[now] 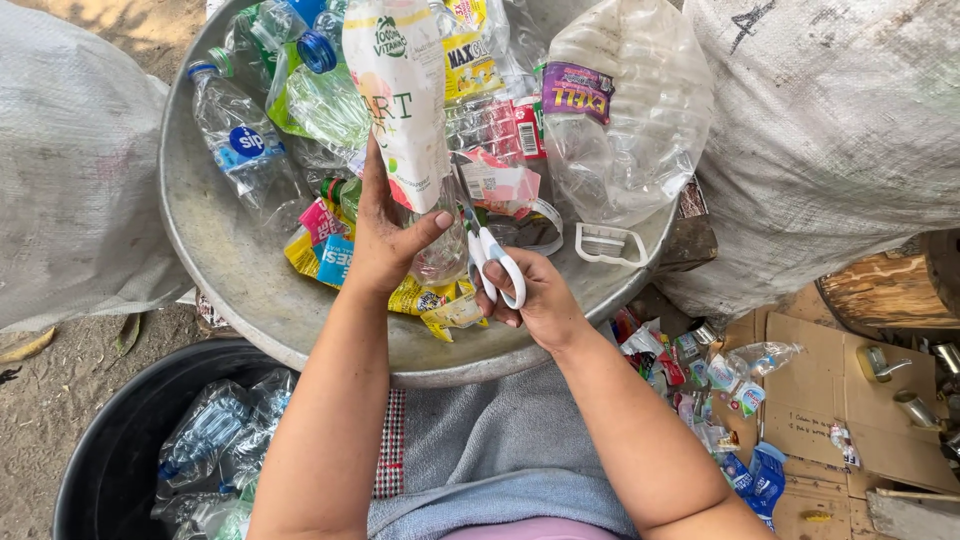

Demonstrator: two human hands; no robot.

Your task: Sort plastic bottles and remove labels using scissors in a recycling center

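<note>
Scissors (pixel 490 250) with white handles sit in the right hand (pixel 530 295), fingers closed through the loops, and the blades point up to the lower edge of a plastic bottle (pixel 400 100) wrapped in a white and pink label. The left hand (pixel 385 240) holds this bottle upright over the metal basin (pixel 215 250), thumb pressed on the front and the other fingers behind it, so the grip is closed firmly around the bottle's lower part. I think the risk is in how near the blades are to the left thumb: if the thin plastic gives way suddenly or the bottle turns in the grip, the points can slide toward the thumb. The label is also smooth, so the scissors may slip off instead of cutting. The basin is full of crushed clear bottles, some with blue caps, and loose colourful labels lie at the bottom; a large clear jug (pixel 625 110) with a purple label leans on its right rim. Below the basin, a black tub (pixel 115 440) holds clear bottles without labels. White woven sacks (pixel 830 140) stand on both sides, and label scraps (pixel 720 400) lie on flat cardboard at the right.
</note>
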